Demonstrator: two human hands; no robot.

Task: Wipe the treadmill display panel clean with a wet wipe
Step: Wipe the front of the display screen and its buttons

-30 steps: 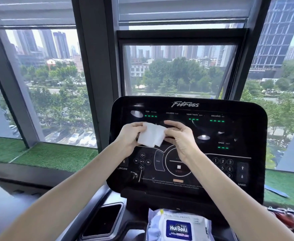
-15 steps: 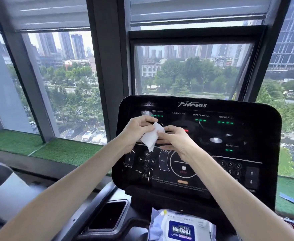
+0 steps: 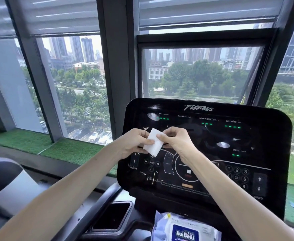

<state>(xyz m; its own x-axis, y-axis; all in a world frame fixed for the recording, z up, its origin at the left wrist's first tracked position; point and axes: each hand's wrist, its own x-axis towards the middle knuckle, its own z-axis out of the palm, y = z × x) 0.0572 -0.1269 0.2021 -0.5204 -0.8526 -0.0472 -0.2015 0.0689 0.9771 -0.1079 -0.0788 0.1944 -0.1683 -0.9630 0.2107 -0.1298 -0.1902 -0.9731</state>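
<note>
The black glossy treadmill display panel [image 3: 229, 140] fills the centre right, with green readouts, a keypad and a round stop control. In front of its left half I hold a folded white wet wipe [image 3: 152, 142] between both hands. My left hand [image 3: 134, 142] pinches the wipe's left edge. My right hand [image 3: 175, 140] pinches its right edge with thumb and fingertips. The wipe hangs just off the panel's surface; I cannot tell whether it touches.
A wet wipe pack [image 3: 184, 228] with a blue label lies on the console tray below the panel. An empty black cup holder [image 3: 112, 216] sits to its left. Window frames [image 3: 115, 66] and green artificial turf [image 3: 69, 152] lie behind the treadmill.
The wipe has been folded from a wider sheet into a narrower pad between my hands. The view has shifted left, so the panel sits further right.
</note>
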